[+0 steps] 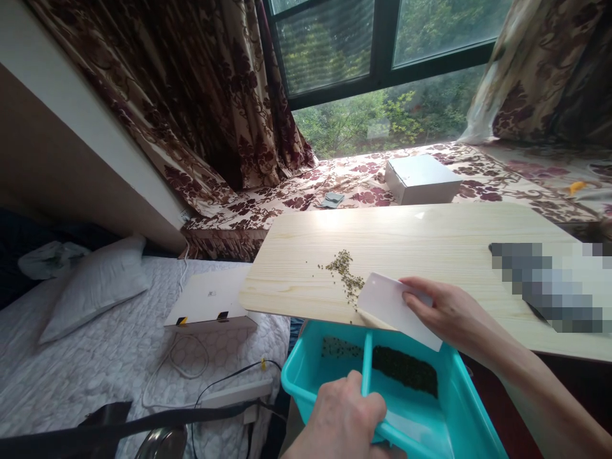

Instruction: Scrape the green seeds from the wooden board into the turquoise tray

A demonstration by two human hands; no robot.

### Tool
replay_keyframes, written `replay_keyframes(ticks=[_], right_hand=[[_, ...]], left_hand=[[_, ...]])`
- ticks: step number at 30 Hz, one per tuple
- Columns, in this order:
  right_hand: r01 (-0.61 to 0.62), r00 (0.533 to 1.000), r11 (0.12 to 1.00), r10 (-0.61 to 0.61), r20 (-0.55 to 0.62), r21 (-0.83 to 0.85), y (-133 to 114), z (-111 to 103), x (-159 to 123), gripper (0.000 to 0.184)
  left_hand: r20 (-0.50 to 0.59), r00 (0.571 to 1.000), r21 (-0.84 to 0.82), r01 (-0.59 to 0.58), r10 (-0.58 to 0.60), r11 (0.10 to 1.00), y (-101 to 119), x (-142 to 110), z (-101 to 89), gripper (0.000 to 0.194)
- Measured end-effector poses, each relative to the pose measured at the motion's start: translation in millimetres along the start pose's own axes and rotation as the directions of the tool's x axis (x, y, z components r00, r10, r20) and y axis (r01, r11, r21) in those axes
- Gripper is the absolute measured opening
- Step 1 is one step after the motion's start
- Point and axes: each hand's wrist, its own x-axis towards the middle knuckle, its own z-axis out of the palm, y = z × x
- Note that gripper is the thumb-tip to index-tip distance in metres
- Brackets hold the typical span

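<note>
Nearest is the left hand point(342, 414), closed in a fist on the near side of the bin point(473, 405) where the divider point(367, 360) meets it; exactly how the fingers wrap the plastic is hidden. The bin looks light and stiff, with smooth walls that could slip a little, so that rim by the divider seems a sound place to hold. Its right compartment, as seen, has a dark bed of grains point(406, 370), its left only a thin scatter. The bin sits just under the near edge of the table point(296, 245). Above it the right hand point(444, 309) grips the card point(389, 303) between thumb and fingers, its free end beside the loose grains point(342, 262) on the tabletop. The card looks thin and light, probably springy — best pinched well back, as here, leaving the front edge free. The loose grains look small, hard and dry, apt to roll, and a few lie close to the table edge. Beyond, left of the table, a white box point(205, 296) rests on the bed point(160, 287); farthest, a silvery box point(423, 178) stands on the sill below the window point(329, 48).
</note>
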Motion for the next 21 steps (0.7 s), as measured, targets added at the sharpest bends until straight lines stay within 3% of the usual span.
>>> replay_keyframes(ticks=[11,17,21], right_hand=[[0.017,0.999,1.0,-0.018,0.044,0.007,-3.3,6.1,0.9,0.043],[0.06,0.991,0.996,-0.067,0.114,0.065,-3.3,2.8,-2.7,0.04],[0.008,1.0,1.0,-0.008,0.03,0.024,1.0,-2.2,-1.3,0.04]], left_hand=[[-0.166,0.966,-0.063,0.191,-0.199,0.98,-47.9,-41.5,11.6,0.029],[-0.192,0.941,-0.113,0.262,-0.28,0.958,-53.5,-48.4,6.8,0.022],[-0.187,0.947,-0.134,0.238,-0.26,0.962,-50.7,-45.4,6.9,0.025]])
